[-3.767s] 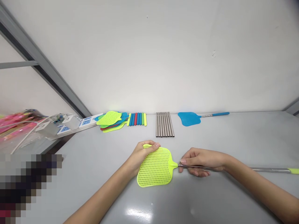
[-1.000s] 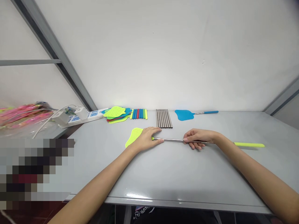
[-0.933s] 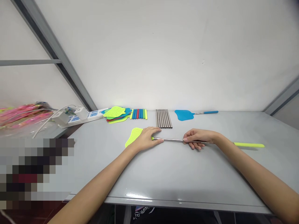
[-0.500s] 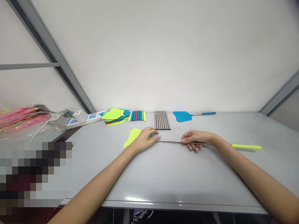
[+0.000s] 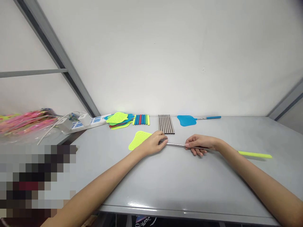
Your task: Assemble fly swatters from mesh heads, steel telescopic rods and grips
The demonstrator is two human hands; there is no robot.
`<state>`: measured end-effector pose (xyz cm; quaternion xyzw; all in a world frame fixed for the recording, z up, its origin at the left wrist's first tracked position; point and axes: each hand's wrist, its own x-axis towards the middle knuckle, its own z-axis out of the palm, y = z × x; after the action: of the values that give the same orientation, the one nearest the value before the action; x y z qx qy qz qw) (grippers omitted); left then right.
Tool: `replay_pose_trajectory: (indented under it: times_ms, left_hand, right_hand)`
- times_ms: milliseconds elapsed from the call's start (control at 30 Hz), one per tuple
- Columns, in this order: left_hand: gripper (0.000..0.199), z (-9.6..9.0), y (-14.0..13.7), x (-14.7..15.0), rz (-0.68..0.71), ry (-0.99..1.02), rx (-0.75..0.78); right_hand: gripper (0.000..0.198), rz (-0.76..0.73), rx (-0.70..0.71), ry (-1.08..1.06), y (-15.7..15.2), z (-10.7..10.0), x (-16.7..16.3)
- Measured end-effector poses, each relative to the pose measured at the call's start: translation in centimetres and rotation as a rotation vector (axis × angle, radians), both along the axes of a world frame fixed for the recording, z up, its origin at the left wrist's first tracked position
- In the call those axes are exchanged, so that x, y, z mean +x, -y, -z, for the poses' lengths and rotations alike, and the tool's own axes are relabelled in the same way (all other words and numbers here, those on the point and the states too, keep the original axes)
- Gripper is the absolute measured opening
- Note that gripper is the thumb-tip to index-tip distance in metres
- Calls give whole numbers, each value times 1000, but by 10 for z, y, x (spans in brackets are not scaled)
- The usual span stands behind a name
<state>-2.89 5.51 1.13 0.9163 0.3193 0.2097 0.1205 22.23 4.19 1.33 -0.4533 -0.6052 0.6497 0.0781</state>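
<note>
A fly swatter with a yellow-green perforated head [image 5: 139,140], a thin metal rod [image 5: 175,145] and a yellow-green handle [image 5: 255,154] stretches crosswise over the grey table. My left hand [image 5: 155,143] is closed around the rod end beside the head, hiding the joint between them. Farther along, my right hand [image 5: 200,145] pinches the rod between thumb and fingers. My right wrist and forearm cover part of the rod before the handle. Behind my hands lies a row of several metal tubes [image 5: 166,124].
Along the wall are a blue fly swatter [image 5: 187,120], several coloured handles [image 5: 141,119] and stacked swatter heads [image 5: 117,118]. A power strip [image 5: 97,120] with plugs and cable sits at left, near pink items in clear plastic [image 5: 28,121]. A pixelated patch covers the lower left.
The view has shifted slightly. My left hand has slid a little to the right, over the neck of the swatter. The handle's end reaches somewhat farther right; my right hand keeps its pinch.
</note>
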Motion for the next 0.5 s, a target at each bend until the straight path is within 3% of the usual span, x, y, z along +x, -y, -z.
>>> replay_pose_trajectory:
  times_ms: [267,500]
  left_hand:
    - [28,4,-11,26,-40,2,36]
    - [29,10,-16,28,-86,12,83]
  right_hand:
    - [31,9,5,-9,0,1,1]
    - [29,5,6,-26,-2,4,3]
